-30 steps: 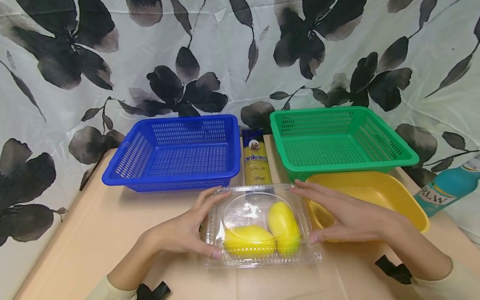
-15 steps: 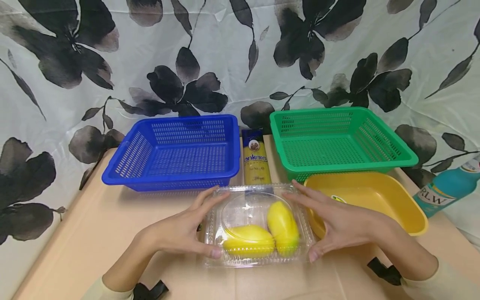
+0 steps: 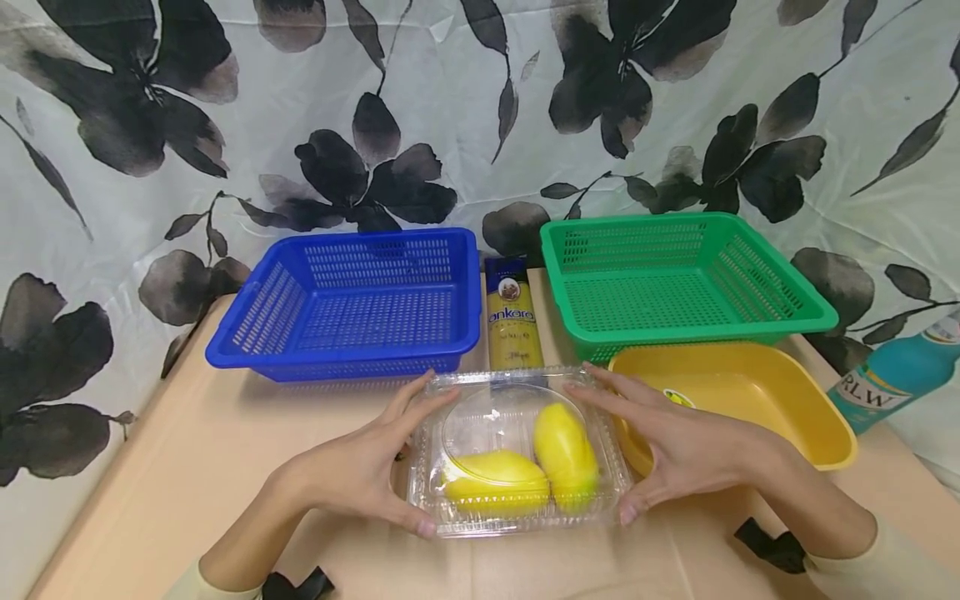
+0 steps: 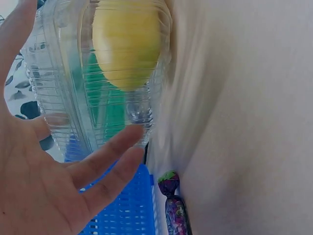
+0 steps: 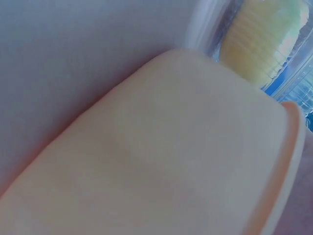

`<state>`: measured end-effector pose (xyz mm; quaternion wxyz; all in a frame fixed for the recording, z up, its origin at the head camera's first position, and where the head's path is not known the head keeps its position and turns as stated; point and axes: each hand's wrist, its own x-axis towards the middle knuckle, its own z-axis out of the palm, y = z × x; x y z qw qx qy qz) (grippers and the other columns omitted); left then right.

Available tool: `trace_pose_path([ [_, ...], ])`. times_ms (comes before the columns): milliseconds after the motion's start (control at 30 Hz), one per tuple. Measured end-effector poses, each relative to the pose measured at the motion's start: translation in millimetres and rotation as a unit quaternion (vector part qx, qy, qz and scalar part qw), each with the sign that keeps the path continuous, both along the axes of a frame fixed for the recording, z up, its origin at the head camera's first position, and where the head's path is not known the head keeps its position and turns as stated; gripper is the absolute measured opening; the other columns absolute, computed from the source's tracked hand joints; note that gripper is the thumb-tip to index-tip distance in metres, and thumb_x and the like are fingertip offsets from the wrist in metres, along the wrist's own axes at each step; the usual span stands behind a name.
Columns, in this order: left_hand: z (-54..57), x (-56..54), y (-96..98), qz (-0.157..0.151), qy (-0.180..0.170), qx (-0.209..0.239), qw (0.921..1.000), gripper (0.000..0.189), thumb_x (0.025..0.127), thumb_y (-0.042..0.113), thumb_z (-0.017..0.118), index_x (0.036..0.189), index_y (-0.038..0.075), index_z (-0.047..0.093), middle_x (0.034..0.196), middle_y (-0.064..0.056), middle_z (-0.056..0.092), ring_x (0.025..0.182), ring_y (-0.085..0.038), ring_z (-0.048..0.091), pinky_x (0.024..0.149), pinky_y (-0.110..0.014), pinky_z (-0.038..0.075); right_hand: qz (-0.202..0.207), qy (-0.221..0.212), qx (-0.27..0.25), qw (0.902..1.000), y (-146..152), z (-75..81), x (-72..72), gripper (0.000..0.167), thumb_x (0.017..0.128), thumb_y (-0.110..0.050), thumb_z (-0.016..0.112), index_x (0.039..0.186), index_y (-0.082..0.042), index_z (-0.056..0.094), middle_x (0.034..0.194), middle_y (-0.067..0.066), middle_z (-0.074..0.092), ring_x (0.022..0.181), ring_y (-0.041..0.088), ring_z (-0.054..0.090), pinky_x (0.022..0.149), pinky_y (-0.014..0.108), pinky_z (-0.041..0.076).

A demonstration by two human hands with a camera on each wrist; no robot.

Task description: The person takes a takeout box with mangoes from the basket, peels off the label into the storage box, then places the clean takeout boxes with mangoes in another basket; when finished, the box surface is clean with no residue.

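A clear plastic clamshell box (image 3: 491, 421) with a ribbed rim lies on the table in front of me. Inside are two yellow mango-like fruits, one mango (image 3: 498, 483) lying crosswise and the other mango (image 3: 566, 454) pointing away. My left hand (image 3: 356, 467) holds the box's left side, thumb at the front corner and fingers along the rear corner. From the right side my right hand (image 3: 686, 437) holds it likewise. The left wrist view shows the left palm standing off the box wall. In the right wrist view a yellow tray wall (image 5: 171, 147) hides most of the right hand.
A blue basket (image 3: 375, 360) stands back left and a green basket (image 3: 697, 331) back right. Between them lies a yellow ankara packet (image 3: 513, 333). A yellow tray (image 3: 795, 442) and a teal bottle (image 3: 892, 375) are at right. A purple wrapped candy (image 4: 176, 210) lies near the left hand.
My right hand has shifted left against the box, and the box's lower right rim no longer sticks out. The left thumb has slid from the lid toward the front left corner.
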<state>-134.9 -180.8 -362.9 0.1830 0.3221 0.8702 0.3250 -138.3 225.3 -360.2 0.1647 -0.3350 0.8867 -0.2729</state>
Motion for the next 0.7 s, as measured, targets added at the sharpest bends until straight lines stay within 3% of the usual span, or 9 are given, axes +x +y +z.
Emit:
trace_pose_path([
  [233,7.6,6.1,-2.7,0.004,0.026,0.003,0.9997,0.126,0.066,0.061,0.091,0.164,0.041,0.015,0.172,-0.007,-0.008,0.150,-0.042,0.030,0.101,-0.058,0.050,-0.014,-0.012,0.005,0.9998,-3,13.0,6.7,0.120,0.070,-0.057,0.089,0.163,-0.048,0.014,0.172,0.013,0.003,0.146,0.058,0.025,0.097,0.077,0.043],
  [400,15.9,13.2,-3.1,0.014,0.051,0.004,0.9986,0.123,0.066,0.068,0.088,0.163,0.045,0.016,0.172,-0.001,-0.009,0.149,-0.044,0.031,0.102,-0.063,0.048,-0.017,-0.001,0.001,0.9999,-3,26.4,9.3,0.118,0.069,-0.055,0.091,0.162,-0.048,0.019,0.172,0.009,0.004,0.143,0.058,0.030,0.094,0.074,0.047],
  [700,34.0,15.9,0.5,0.033,0.123,0.036,0.9912,0.117,0.064,0.065,0.090,0.160,0.042,0.028,0.170,0.009,-0.004,0.144,-0.043,0.037,0.093,-0.066,0.053,-0.005,0.071,-0.028,0.9970,4,38.9,11.1,0.123,0.066,-0.050,0.094,0.164,-0.040,0.021,0.173,0.004,0.002,0.143,0.058,0.030,0.089,0.071,0.052],
])
